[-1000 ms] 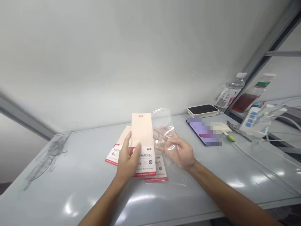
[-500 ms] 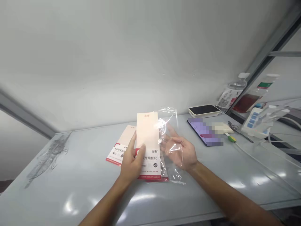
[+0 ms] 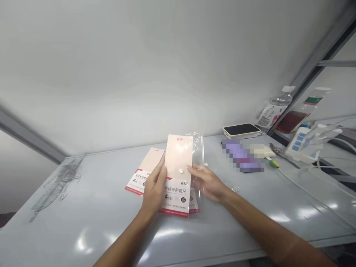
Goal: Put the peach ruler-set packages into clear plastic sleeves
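My left hand grips the left edge of a pink and white ruler set packet, thumb in front. It has a red bottom strip and a clear plastic sleeve whose edge sticks out on the right. My right hand is closed on that right side, a fingertip close to a small white snap button on the packet's front. Part of the right fingers lies behind the clear plastic. To the left, a similar packet lies on the table, partly covered by my left hand. Another packet's corner shows underneath.
On the right lie a phone in a pale case, a second phone with a blurred-out screen, and a white cable. Bottles and a white power strip stand by the metal frame. A wall rises behind the table.
My right hand has gone from spread fingers behind the clear plastic to a closed hold at the packet's right side. The packet has shifted slightly right, and the plastic sticks out less.
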A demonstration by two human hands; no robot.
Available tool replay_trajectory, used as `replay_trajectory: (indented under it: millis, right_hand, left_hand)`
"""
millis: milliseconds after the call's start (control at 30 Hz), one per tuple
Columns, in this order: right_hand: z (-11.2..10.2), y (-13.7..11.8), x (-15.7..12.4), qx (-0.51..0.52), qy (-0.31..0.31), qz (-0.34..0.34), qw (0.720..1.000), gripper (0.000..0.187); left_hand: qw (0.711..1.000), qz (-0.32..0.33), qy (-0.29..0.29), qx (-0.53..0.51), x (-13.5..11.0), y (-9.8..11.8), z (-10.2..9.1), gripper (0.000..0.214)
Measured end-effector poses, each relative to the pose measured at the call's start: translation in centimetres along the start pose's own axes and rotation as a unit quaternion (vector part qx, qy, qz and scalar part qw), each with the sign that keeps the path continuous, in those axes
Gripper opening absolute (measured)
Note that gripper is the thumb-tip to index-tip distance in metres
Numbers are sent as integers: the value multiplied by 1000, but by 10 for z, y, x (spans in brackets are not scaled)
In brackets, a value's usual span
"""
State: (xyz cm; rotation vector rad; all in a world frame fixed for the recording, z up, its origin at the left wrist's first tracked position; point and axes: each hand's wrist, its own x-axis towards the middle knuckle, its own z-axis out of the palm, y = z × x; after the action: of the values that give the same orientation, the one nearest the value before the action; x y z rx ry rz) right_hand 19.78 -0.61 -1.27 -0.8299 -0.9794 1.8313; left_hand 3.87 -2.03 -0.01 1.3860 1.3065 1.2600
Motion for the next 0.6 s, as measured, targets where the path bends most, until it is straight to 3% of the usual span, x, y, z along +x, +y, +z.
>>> replay_trajectory:
  millis: [167, 300, 367, 467, 533, 600]
  right_hand:
    - [5, 6, 0, -4, -49, -13, 999, 32]
    - [0, 3, 0, -30, -22, -29, 999, 38]
    - [-5, -2, 0, -46, -8, -33, 998, 39]
    - [-10, -8, 0, -79, -13, -36, 996, 37]
    - [-10, -8, 1, -109, -24, -34, 993, 33]
    - [-8, -5, 1, -133, -30, -27, 990, 30]
  left_hand:
    - [985, -100, -45, -131, 1, -6, 4, 51]
    - [962, -157, -90, -202, 5, -10, 1, 31]
    - [975, -116, -88, -170, 8, -12, -3, 30]
    - [997, -7, -77, -6, 9, -15, -7, 30]
    - [985, 79, -55, 144, 9, -21, -9, 29]
    - [944, 180, -26, 275, 8, -27, -10, 26]
